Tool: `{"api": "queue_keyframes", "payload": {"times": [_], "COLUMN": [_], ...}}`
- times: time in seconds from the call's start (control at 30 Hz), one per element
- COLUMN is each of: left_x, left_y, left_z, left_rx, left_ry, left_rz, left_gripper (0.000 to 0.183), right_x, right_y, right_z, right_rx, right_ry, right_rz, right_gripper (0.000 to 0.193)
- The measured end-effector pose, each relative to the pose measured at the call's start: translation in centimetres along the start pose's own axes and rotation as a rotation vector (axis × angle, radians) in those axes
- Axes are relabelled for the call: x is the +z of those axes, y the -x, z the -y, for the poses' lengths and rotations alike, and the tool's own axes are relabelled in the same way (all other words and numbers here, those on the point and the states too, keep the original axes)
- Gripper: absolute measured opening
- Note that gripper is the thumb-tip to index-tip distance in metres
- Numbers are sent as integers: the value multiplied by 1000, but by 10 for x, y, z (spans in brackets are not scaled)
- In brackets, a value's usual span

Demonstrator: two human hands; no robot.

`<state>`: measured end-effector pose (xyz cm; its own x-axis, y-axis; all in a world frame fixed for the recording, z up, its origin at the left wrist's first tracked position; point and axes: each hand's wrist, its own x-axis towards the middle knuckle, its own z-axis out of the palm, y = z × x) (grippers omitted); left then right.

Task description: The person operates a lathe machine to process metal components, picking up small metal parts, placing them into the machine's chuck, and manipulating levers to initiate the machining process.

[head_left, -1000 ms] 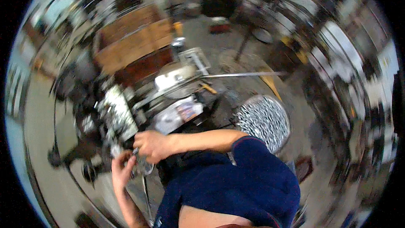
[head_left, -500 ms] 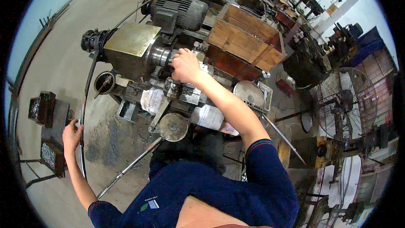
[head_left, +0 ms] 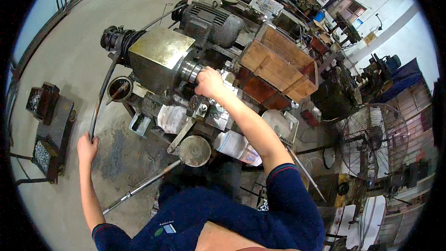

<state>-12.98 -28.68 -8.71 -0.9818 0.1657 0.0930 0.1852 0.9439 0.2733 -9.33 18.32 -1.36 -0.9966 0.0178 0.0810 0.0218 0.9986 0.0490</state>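
On the left, my left hand (head_left: 87,148) is closed round the lower part of a long dark lever (head_left: 99,104) that runs up to the back of the lathe's headstock (head_left: 155,58). My right hand (head_left: 210,82) reaches across to the shiny round spindle nose (head_left: 190,71), with its fingers bent together right at its face. Whatever those fingers pinch is hidden behind them. Just below the right hand lies the tool post (head_left: 202,108) with its bolt. A round grey disc (head_left: 194,151) on a flat arm stands nearer to me.
Behind the lathe are an electric motor (head_left: 211,23) and a wooden box (head_left: 278,62). Metal bins of small parts (head_left: 42,155) stand on the left. A rod (head_left: 141,189) slants near my legs. A caged fan (head_left: 374,140) stands at right.
My left hand has gone from loosely beside the lever to closed round it. My right hand stays at the spindle. The whole view has shifted slightly.
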Motion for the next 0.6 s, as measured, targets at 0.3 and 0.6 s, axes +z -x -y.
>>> {"api": "queue_keyframes", "payload": {"times": [0.3,0.6], "left_x": [-23,8], "left_y": [-83,-110], "left_z": [118,48], "left_rx": [218,314], "left_ry": [-416,83], "left_rz": [-266,-464], "left_gripper": [7,34], "right_x": [4,-18], "right_y": [-3,34], "right_z": [-1,-13], "right_rx": [41,-81], "right_ry": [-149,-94], "right_rz": [-53,-246], "right_gripper": [22,25]}}
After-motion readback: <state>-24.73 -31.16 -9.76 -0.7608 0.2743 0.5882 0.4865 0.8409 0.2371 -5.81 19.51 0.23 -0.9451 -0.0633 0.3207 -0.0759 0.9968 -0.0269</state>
